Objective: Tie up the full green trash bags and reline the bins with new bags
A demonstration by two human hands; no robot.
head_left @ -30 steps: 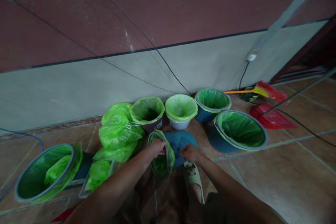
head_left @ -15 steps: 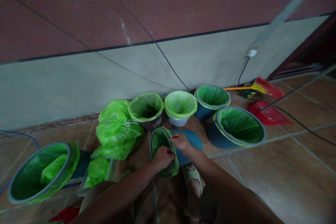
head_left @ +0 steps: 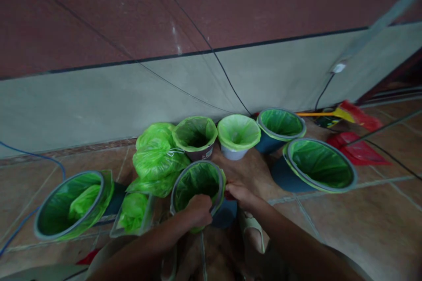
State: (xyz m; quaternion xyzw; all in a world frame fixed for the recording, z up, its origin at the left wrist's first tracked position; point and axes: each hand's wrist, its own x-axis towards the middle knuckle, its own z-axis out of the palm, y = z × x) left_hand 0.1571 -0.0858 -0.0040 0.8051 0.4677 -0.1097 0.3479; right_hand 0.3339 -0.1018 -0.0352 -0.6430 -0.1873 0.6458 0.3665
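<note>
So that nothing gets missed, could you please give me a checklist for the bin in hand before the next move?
1. Left hand on the bin: ok, at the near rim.
2. Right hand gripping firmly: cannot tell; it is at the bin's right side, fingers unclear.
3. Liner inside the bin: ok.
4. Liner over the whole rim: cannot tell; the left hand hides part.
5. Bin upright: not ok, tilted with its mouth turned left.
6. White bin lined: ok.

tilted, green-lined blue bin (head_left: 226,214)
</note>
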